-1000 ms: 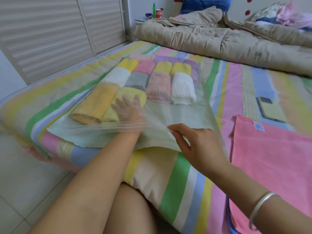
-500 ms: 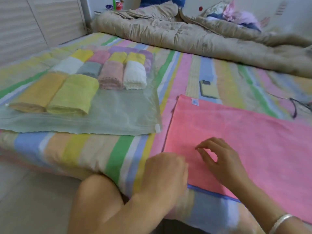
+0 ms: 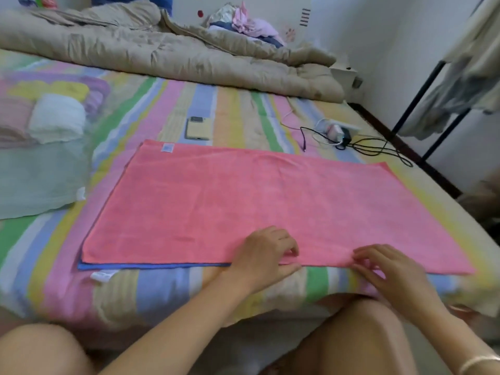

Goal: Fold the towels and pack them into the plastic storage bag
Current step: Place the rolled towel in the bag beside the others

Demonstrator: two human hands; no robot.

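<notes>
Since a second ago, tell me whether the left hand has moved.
Yes. The left hand has left the plastic storage bag and crossed rightward to the near edge of the pink towel, where its fingers pinch the hem.

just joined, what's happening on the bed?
A person is packing towels. Both hands, left hand and right hand, pinch the near edge of a pink towel spread flat on the striped bed, not yet folded. A blue towel peeks out beneath it. To the left, the plastic storage bag already holds rolled towels. A phone lies behind the pink towel.
</notes>
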